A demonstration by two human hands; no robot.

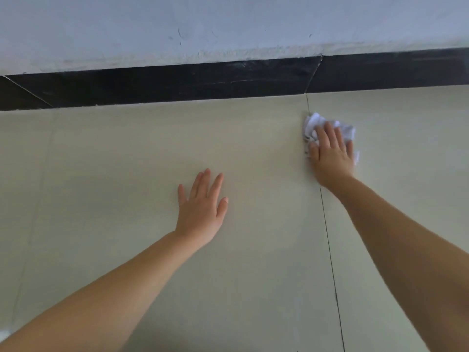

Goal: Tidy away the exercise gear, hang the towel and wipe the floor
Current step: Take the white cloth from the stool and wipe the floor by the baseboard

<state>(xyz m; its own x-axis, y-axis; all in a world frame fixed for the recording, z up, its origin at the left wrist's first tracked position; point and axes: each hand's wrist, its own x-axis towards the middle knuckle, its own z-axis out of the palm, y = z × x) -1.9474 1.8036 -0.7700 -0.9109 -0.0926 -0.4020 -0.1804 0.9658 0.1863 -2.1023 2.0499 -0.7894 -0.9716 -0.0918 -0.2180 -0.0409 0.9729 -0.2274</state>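
The right hand (331, 153) lies flat on a crumpled white cloth (317, 124), its fingers straight and close together, pressing the cloth against the floor (127, 174). The fingers are not curled round the cloth; they only bear down on it. The cloth sits on the floor near the wall, well to the right of the middle of the view, right on a dark grout line (330, 250) that runs from the near edge of the view towards the wall. It is a bunched wad with no clear long axis; its creased folds stick out past the fingertips towards the wall and show along both sides of the hand. The hand itself points towards the wall, tilted slightly left.

The left hand (201, 212) is spread flat on the bare floor, fingers straight and a little apart, holding nothing. It lies nearer to the person than the right hand and well apart from the cloth. Both forearms are bare.

The floor is of large pale beige tiles with a faint sheen. A black skirting band (177, 85) runs along the foot of the wall, with slanted joints between its pieces. Above it the wall (228, 26) is painted pale grey-blue, scuffed and rough along its lower edge.
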